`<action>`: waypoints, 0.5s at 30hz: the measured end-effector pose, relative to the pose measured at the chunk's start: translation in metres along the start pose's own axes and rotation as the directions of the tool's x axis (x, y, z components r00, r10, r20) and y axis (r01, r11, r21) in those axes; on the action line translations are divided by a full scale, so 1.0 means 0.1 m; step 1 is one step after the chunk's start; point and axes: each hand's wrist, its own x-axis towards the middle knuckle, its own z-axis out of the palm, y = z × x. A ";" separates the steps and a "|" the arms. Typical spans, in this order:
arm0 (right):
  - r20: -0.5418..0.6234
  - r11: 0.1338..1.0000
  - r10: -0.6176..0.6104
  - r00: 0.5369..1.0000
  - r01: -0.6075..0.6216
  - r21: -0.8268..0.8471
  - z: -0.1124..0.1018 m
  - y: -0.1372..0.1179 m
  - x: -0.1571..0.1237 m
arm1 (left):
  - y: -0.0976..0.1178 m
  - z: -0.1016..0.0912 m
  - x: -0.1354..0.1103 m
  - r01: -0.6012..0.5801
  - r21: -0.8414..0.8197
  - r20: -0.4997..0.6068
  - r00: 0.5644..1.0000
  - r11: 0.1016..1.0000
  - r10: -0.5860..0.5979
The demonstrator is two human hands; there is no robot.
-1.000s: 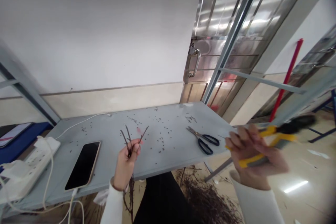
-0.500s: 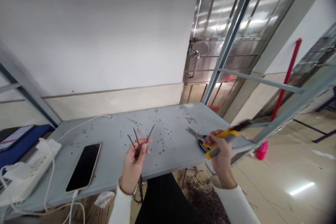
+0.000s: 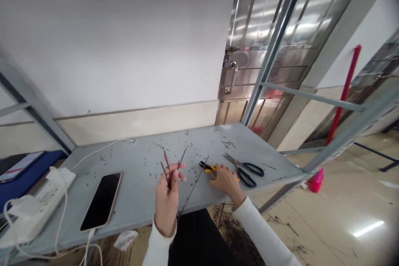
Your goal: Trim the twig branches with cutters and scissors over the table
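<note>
Several thin dark brown twigs (image 3: 166, 161) stick up from my left hand (image 3: 168, 197), pinched between its thumb and fingers above the table's front edge. To the right, my right hand (image 3: 227, 181) rests low over the table, its fingers round the yellow handles of a pair of cutting pliers (image 3: 207, 167). The pliers' dark jaws point left. A longer thin twig (image 3: 193, 187) runs slantwise between my hands, over the front edge; whether anything holds it I cannot tell. Scissors (image 3: 241, 166) with dark blue handles lie just right of the pliers, blades toward the back.
Small dark clippings are scattered over the grey table (image 3: 134, 199). On the left are a phone (image 3: 102, 201) on a cable and a white power strip (image 3: 40, 203). Metal posts (image 3: 268, 58) frame the table. Cut twigs (image 3: 240, 232) lie on the floor below.
My right hand has moved left and down with the pliers, from above the scissors to the tabletop. The scissors' handles are uncovered. A long slanting twig now shows between my hands.
</note>
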 end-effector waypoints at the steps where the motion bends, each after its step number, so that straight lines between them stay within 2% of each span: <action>1: 0.003 1.000 0.000 1.000 0.000 -0.012 0.01 0.00 0.02 | 0.03 -0.01 -0.02 0.011 -0.047 0.029 1.000 0.999 -0.010; 5: -0.009 0.999 -0.017 1.000 0.017 -0.045 0.03 0.00 0.06 | 0.15 -0.09 -0.07 0.048 -0.212 0.180 0.984 0.976 -0.009; 8: -0.026 0.998 -0.030 0.999 0.029 -0.057 0.04 0.00 0.08 | 0.21 -0.15 -0.06 0.052 -0.298 0.252 0.967 0.953 0.026; 15: -0.076 0.998 -0.040 0.996 0.036 -0.058 0.09 0.00 0.09 | 0.22 -0.20 -0.01 0.114 -0.396 0.284 0.959 0.911 0.003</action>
